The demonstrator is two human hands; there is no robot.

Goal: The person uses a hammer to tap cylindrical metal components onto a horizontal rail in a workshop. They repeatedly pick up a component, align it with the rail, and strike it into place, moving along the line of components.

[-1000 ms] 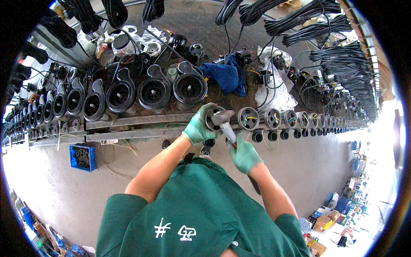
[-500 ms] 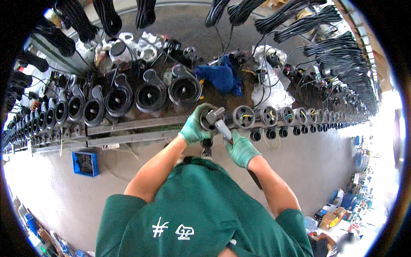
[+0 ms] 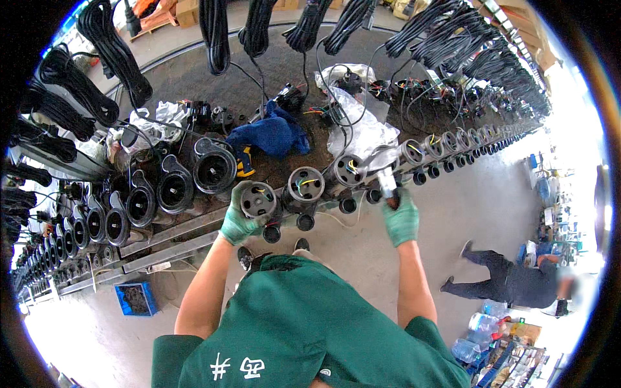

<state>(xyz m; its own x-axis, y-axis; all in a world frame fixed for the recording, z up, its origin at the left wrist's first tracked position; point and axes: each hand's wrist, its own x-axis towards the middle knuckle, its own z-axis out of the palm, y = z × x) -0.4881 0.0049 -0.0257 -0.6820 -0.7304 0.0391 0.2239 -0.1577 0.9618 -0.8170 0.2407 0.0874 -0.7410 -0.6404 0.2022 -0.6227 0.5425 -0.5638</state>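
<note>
My left hand [image 3: 240, 216], in a green glove, wraps round the left side of a round grey housing [image 3: 259, 202]. Holes and a bit of wire show inside that housing. Off to the right, my gloved right hand [image 3: 402, 220] is closed on the handle of a hammer [image 3: 387, 181], whose head is smeared by motion. Below the hammer runs the row of similar housings, one [image 3: 305, 185] with yellow wires standing between my hands. To the left of my left hand are black ring-shaped housings [image 3: 215, 169] with curved necks.
Bundles of black cable [image 3: 215, 32] hang along the far side. A blue cloth [image 3: 272, 134] and clear plastic bags [image 3: 362, 123] lie on the dark bench. On the floor are a blue crate [image 3: 136, 299] and, at right, a person [image 3: 511, 281] in dark clothes.
The hammer has moved from over the housing in my left hand away to the right. My view has shifted along the bench, and a person has come into it at right.
</note>
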